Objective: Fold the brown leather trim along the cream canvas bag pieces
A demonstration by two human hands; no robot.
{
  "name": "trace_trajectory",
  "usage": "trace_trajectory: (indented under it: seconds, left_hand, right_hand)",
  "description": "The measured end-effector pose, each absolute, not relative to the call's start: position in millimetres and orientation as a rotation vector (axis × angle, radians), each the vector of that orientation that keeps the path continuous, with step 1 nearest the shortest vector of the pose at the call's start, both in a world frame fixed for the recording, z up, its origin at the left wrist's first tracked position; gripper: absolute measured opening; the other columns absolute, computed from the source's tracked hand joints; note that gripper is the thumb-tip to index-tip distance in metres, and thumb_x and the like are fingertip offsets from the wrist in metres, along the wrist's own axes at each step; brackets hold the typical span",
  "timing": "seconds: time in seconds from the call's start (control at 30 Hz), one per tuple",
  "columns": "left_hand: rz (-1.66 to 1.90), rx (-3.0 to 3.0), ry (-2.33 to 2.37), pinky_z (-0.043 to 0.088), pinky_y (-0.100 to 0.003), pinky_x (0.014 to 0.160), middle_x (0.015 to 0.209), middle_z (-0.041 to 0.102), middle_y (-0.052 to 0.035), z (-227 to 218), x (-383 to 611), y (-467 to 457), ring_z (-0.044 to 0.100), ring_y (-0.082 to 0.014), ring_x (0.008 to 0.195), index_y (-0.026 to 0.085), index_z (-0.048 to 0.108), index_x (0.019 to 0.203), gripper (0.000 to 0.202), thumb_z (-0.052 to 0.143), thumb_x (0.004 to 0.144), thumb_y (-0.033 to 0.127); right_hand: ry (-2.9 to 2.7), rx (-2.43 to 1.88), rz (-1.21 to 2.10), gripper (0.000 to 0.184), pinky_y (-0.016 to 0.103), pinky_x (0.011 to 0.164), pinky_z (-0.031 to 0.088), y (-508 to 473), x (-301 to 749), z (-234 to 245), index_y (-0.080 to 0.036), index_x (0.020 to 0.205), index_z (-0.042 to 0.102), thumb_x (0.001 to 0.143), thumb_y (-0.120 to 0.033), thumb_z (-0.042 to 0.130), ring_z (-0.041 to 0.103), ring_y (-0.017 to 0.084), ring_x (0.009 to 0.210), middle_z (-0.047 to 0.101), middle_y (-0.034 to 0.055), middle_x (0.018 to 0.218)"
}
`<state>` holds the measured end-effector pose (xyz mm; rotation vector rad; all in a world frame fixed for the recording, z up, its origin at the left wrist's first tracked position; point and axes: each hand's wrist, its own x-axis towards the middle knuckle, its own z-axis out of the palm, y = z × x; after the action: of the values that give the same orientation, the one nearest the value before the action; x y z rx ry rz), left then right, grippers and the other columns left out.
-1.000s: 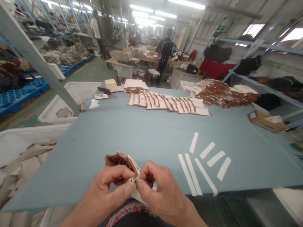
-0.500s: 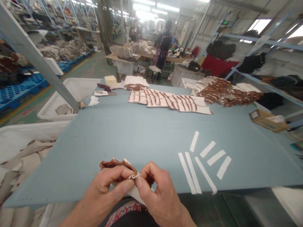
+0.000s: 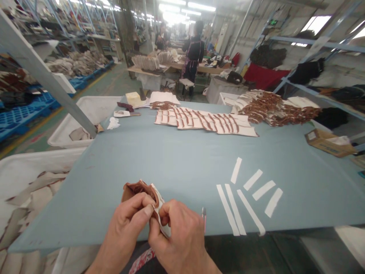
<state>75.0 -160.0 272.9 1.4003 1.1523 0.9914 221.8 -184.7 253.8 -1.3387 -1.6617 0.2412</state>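
Note:
A brown and off-white fabric piece [image 3: 129,189], with a wavy brown edge and a pale side, is held near the table's front edge. My left hand [image 3: 127,220] pinches its folded edge between thumb and fingers. Close beside it, my right hand [image 3: 181,228] is closed on the pale edge of the same piece. Part of the piece is hidden behind the fingers. A slim pink tool with a grey tip [image 3: 203,219] shows just right of my right hand; whether it lies on the table or touches the hand I cannot tell.
Several white strips [image 3: 259,198] lie on the blue-green table [image 3: 171,156], right of my hands. Overlapping white and brown pieces [image 3: 205,121] form a row behind, near a heap [image 3: 265,106]. A carton [image 3: 327,144] stands right; white bins [image 3: 61,131] stand left. People work farther back.
Both hands have shifted slightly left with the fabric piece, which now stands more upright. My right hand has turned over its edge. The pink tool beside it has come into view.

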Motion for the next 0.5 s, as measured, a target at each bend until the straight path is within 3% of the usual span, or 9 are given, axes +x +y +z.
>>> trace_trajectory:
  seconds: [0.17,0.23,0.37,0.43,0.5]
  left_hand:
    - [1.016,1.473,1.130,0.049,-0.019,0.063,0.071,0.060,0.0029,277.0,66.4,-160.7,0.057,-0.0148,0.066,0.023,0.059,0.072,0.044,0.060,0.107,0.048]
    - [1.000,1.501,1.067,0.049,-0.019,0.063,0.074,0.063,0.0026,278.3,58.7,-159.6,0.057,-0.0144,0.067,0.023,0.062,0.075,0.045,0.061,0.108,0.054]
    - [0.959,1.562,1.021,0.054,-0.018,0.070,0.075,0.066,0.0020,281.5,46.5,-156.6,0.063,-0.0156,0.072,0.023,0.068,0.079,0.047,0.062,0.106,0.061]
    - [0.949,1.594,1.052,0.056,-0.019,0.074,0.075,0.069,0.0014,283.8,43.4,-156.0,0.067,-0.0163,0.074,0.023,0.069,0.079,0.048,0.063,0.105,0.062]
    - [0.937,1.619,1.074,0.057,-0.018,0.074,0.076,0.070,0.0013,286.2,41.9,-156.3,0.069,-0.0159,0.073,0.023,0.070,0.078,0.048,0.064,0.105,0.062]
  right_hand:
    - [-1.545,-1.308,0.735,0.015,0.022,0.051,0.043,-185.6,229.6,259.5,-0.024,0.081,0.060,0.091,-0.030,0.069,0.056,0.011,0.049,0.060,-0.0071,0.060]
    - [-1.591,-1.212,0.778,0.012,0.021,0.055,0.050,-176.1,243.2,267.8,-0.023,0.086,0.065,0.093,-0.031,0.070,0.059,0.011,0.053,0.067,-0.0050,0.066]
    - [-1.814,-0.744,0.721,0.008,0.022,0.077,0.063,-146.5,262.9,287.1,-0.020,0.109,0.070,0.104,-0.020,0.064,0.081,0.015,0.091,0.085,0.0067,0.105]
    - [-1.898,-0.605,0.743,0.010,0.026,0.091,0.065,-134.9,265.4,294.3,-0.020,0.109,0.071,0.109,-0.019,0.061,0.083,0.017,0.105,0.086,0.0091,0.111]
    - [-1.964,-0.563,0.751,0.013,0.029,0.099,0.064,-128.0,265.7,299.1,-0.020,0.106,0.072,0.111,-0.021,0.060,0.084,0.019,0.106,0.087,0.0103,0.111]
